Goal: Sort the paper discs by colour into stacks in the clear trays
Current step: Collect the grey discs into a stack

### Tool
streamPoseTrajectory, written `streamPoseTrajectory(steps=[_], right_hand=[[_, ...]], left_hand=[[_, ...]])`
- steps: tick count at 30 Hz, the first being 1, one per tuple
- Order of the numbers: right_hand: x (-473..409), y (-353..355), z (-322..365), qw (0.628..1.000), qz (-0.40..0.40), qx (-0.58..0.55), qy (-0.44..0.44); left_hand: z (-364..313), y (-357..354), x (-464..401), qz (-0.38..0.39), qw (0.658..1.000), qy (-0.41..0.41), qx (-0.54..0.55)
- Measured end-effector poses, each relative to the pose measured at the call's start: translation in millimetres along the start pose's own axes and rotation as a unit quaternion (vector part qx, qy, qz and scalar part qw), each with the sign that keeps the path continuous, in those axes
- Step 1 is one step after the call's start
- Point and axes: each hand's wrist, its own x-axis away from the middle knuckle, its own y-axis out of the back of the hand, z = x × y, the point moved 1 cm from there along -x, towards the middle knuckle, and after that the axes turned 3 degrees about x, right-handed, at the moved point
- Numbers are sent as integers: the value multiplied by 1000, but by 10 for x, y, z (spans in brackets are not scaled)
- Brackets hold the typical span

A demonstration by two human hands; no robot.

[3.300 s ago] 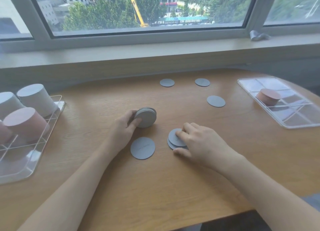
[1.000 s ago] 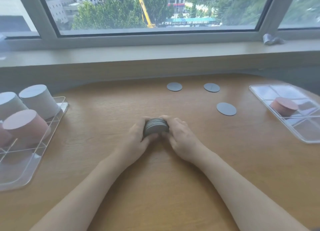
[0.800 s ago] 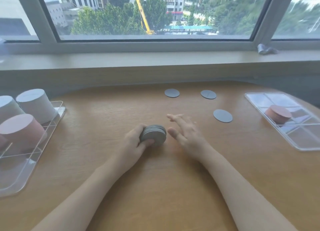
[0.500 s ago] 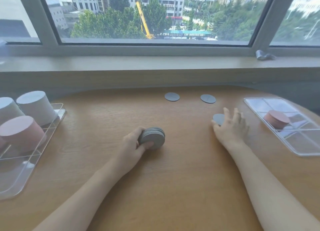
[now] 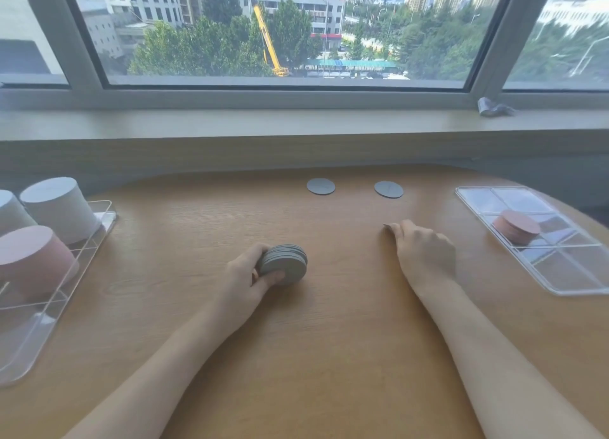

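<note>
Grey discs gathered on a wood-grain desk (image 5: pixel 329 356)

Left hand (image 5: pixel 245 278) grips a tilted stack (image 5: pixel 283 263) of thin round grey discs; right hand (image 5: pixel 423 252), fingers curled, pinches one disc's edge (image 5: pixel 387 226); two discs (image 5: pixel 320 186) lie flat beyond.

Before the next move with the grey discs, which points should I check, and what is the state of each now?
1. Left hand grips the grey stack firmly: ok.
2. Stack edges lined up: not ok, the discs are fanned.
3. Right hand has a disc in its grip: cannot tell, only a grey edge shows at the fingertips.
4. Loose discs left on the table: not ok, two remain, one and another.
5. Free compartment in the right tray: ok.
</note>
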Motion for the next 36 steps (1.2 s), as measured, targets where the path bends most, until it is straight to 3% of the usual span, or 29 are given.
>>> streamPoseTrajectory(steps=[3, 7, 10, 14, 16, 18, 20, 22, 25, 29, 33, 36], right_hand=[[127, 103, 293, 985, -21, -163, 56], [339, 207, 813, 886, 73, -442, 121], [460, 255, 1078, 826, 146, -524, 146], [431, 195, 1178, 803, 188, -529, 201], [260, 69, 1102, 828, 166, -489, 221], [-32, -134, 916, 903, 86, -362, 214], [-390, -330, 628, 964, 24, -221, 143], [-724, -479, 321, 989, 24, -131, 61], [-1102, -630, -17, 993, 92, -67, -25], [-1344, -735, -62, 988, 143, -50, -13], [-1407, -684, 138, 990, 142, -17, 15], [-1431, -569, 296, 995, 97, -15, 36]], left_hand=[[35, 7, -6, -1, 1000, 8, -1], [40, 11, -20, -7, 1000, 5, 9], [22, 12, -23, 3, 1000, 11, 0], [25, 23, -26, 7, 1000, 15, -9], [40, 10, -29, -5, 1000, 14, -16], [54, 2, -31, -25, 999, 20, -19], [53, 19, -29, -44, 998, 33, -12], [52, 37, -30, -56, 997, 48, -2], [73, 38, -36, -53, 997, 57, -1], [56, 44, -26, -51, 997, 64, 5], [38, 39, -15, -54, 996, 66, 5], [56, 35, -19, -51, 996, 72, 9]])
